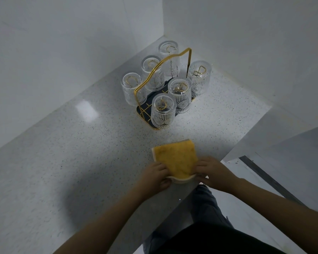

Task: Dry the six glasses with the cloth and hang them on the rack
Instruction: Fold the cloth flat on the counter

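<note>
Single head cam, wide-angle, pitched steeply down and forward over the speckled white stone surface [62, 162]. Both forearms enter from the bottom edge, close to the lens. Gold wire rack [165, 85] sits mid-frame, farther out, in the wall corner. No second view.

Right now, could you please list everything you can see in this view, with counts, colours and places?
Glasses: six, clear ribbed, upside down on the rack's pegs.
Rack: one, gold wire with dark tray, far on the counter near the corner.
Cloth: one, yellow, folded, on the counter's near edge.
Counter: one, speckled white.
Walls: white, behind the rack.
Left hand: holds the cloth's left edge.
Right hand: holds the cloth's right edge.
</note>
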`<state>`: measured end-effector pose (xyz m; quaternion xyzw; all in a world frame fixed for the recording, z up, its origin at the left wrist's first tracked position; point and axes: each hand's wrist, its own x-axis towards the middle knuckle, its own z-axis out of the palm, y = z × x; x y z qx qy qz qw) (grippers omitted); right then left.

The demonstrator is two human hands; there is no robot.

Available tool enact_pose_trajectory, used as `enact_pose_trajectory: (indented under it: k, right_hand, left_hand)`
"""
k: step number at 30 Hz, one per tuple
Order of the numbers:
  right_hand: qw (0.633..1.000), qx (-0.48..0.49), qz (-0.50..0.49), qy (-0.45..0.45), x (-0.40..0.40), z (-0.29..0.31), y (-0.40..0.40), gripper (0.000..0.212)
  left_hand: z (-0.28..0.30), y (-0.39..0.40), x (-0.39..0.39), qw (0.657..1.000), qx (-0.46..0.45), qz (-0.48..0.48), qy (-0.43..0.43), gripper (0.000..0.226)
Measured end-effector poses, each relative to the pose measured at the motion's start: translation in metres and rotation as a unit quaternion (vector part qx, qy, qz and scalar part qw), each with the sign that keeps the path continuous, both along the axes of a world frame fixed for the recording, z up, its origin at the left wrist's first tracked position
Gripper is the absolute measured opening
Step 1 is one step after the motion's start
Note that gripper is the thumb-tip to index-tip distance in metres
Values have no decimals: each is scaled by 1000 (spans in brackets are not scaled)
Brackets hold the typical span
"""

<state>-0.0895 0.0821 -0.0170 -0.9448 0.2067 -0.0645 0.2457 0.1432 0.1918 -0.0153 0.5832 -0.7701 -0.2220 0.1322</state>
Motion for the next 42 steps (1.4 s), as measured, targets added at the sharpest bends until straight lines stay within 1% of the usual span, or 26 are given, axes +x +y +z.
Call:
enact_pose_trajectory:
  k: [3, 5, 8, 10, 12, 14, 16, 19, 20, 21, 23, 24, 25, 28, 30, 32, 35, 37, 40, 42]
  right_hand:
    - [999, 30, -1, 24, 5, 5, -4, 7]
    - [994, 90, -36, 57, 9, 10, -8, 10]
    - [968, 190, -72, 144, 18, 22, -22, 13]
    - [956, 233, -82, 159, 24, 28, -31, 13]
    - [949, 254, -96, 160, 29, 34, -42, 10]
    - [939, 285, -118, 152, 35, 38, -52, 12]
    - [922, 332, -165, 113, 42, 41, -58, 16]
    - [888, 374, -263, 45, 50, 40, -61, 25]
    - [885, 375, -275, 32, 53, 38, -61, 27]
    - [886, 373, -272, 24, 54, 36, -61, 29]
    - [899, 364, -243, 34, 57, 35, -60, 29]
    - [906, 353, -230, 46, 58, 35, -59, 28]
    - [913, 335, -227, 52, 58, 34, -58, 29]
    - [930, 267, -251, 34, 62, 27, -55, 22]
    - [938, 227, -261, 16, 64, 19, -53, 23]
    - [944, 184, -272, 12, 65, 9, -50, 27]
    - [946, 135, -292, 32, 64, 4, -46, 32]
    - [955, 97, -282, 13, 62, 5, -44, 34]
    - [971, 74, -227, -4, 53, 3, -42, 45]
    - [970, 84, -227, -9, 53, 1, -42, 33]
  left_hand:
    - [5, -7, 1, 998, 52, 26, 0, 27]
    - [13, -13, 1, 992, 114, 48, 1, 20]
    - [26, -26, 5, 973, 207, 98, 30, 17]
    - [29, -36, 10, 957, 262, 116, 53, 23]
    - [31, -45, 17, 941, 303, 128, 79, 22]
    - [32, -52, 23, 929, 314, 158, 116, 22]
    - [31, -56, 25, 914, 301, 218, 163, 29]
    - [35, -58, 19, 884, 267, 311, 224, 30]
    - [37, -57, 16, 879, 264, 320, 237, 37]
    - [38, -55, 15, 880, 264, 312, 241, 46]
    - [35, -51, 14, 905, 253, 276, 201, 65]
    - [33, -49, 14, 918, 236, 264, 177, 68]
    - [29, -48, 14, 923, 218, 271, 165, 66]
    - [22, -51, 12, 914, 170, 323, 177, 47]
    - [19, -53, 9, 923, 134, 330, 149, 40]
    - [13, -52, 5, 932, 91, 335, 106, 38]
    - [9, -46, 1, 932, 36, 359, 33, 42]
    - [8, -44, 3, 938, 20, 345, 18, 46]
    - [9, -40, 9, 955, 45, 291, 36, 48]
    - [7, -40, 11, 961, 30, 273, 45, 42]
